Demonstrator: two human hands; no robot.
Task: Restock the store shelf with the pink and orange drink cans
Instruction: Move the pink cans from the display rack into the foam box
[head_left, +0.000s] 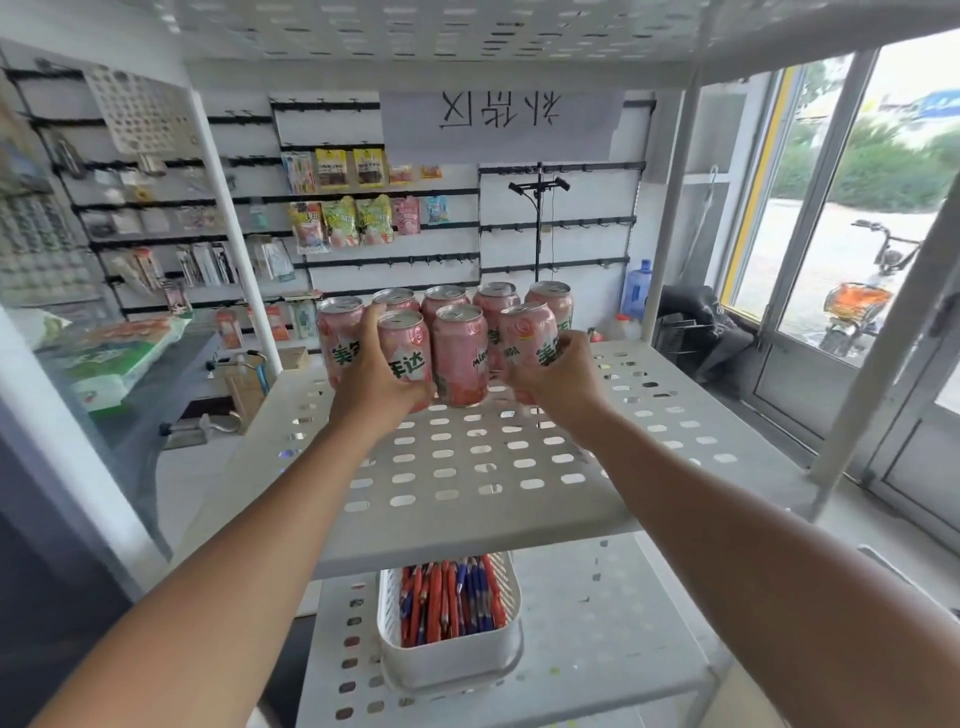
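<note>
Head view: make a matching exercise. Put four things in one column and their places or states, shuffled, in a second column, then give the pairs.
Column one
1. left hand
2. right hand
3. pen basket
4. scooter

Column two
A. outside, behind the glass
B. on the lower shelf
C. gripping the front-right can
D. gripping the front-left can

Pairs: 1-D, 2-C, 3-B, 4-A
</note>
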